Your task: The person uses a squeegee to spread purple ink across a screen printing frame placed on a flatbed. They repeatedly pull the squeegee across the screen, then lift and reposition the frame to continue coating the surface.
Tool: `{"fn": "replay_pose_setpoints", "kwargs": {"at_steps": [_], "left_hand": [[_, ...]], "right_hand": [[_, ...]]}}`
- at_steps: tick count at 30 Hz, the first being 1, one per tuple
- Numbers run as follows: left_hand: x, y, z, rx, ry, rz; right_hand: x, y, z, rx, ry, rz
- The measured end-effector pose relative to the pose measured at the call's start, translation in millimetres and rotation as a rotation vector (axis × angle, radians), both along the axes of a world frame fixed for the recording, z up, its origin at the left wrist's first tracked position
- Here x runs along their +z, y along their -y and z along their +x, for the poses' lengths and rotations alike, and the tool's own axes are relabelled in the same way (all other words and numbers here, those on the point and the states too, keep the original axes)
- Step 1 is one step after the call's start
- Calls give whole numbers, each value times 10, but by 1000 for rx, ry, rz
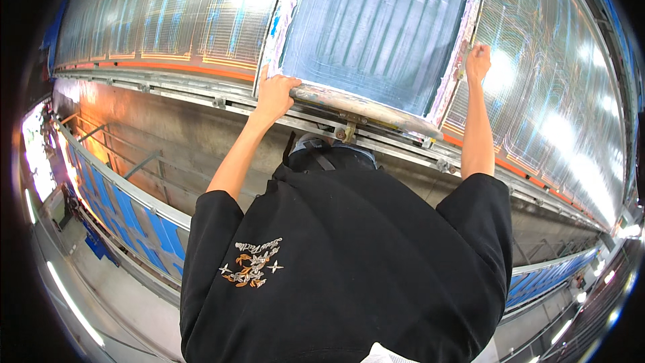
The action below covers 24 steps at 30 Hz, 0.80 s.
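Note:
A rectangular screen frame (363,102), with a smeared grey-blue mesh (369,33) and paint-stained border, lies over the long printing bed (154,27). My left hand (275,91) grips the frame's lower left corner, thumb over the edge. At the right side, my right hand (478,60) is closed beside a small metal fitting on the frame's edge; what its fingers hold is too small to make out. A metal bracket (347,131) sits under the middle of the frame's near edge.
A metal rail (181,91) runs along the bed's near edge, close to my body. Behind and below it lie a trough (127,107) and railings with blue panels (134,205). The patterned, reflective bed surface continues to the right (551,87).

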<state>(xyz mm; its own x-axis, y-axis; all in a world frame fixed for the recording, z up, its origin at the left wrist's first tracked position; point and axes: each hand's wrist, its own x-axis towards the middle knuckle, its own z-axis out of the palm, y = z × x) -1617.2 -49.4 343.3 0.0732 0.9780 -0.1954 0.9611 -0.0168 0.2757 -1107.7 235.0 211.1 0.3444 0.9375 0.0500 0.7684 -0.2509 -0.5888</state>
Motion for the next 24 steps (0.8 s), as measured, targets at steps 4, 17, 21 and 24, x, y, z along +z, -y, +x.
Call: {"fn": "replay_pose_setpoints", "kwargs": {"at_steps": [4, 17, 21, 24], "left_hand": [[39, -362, -86, -112, -31, -140], [489, -145, -154, -184, 134, 142], [-6, -34, -342, -174, 42, -95], [-98, 39, -311, -165, 62, 75]], "right_hand": [[308, 112, 140, 245, 350, 13], [1471, 2585, -906, 659, 120, -217], [1089, 2697, -1041, 781, 215, -243], [968, 2830, -1106, 714, 204, -148]]}}
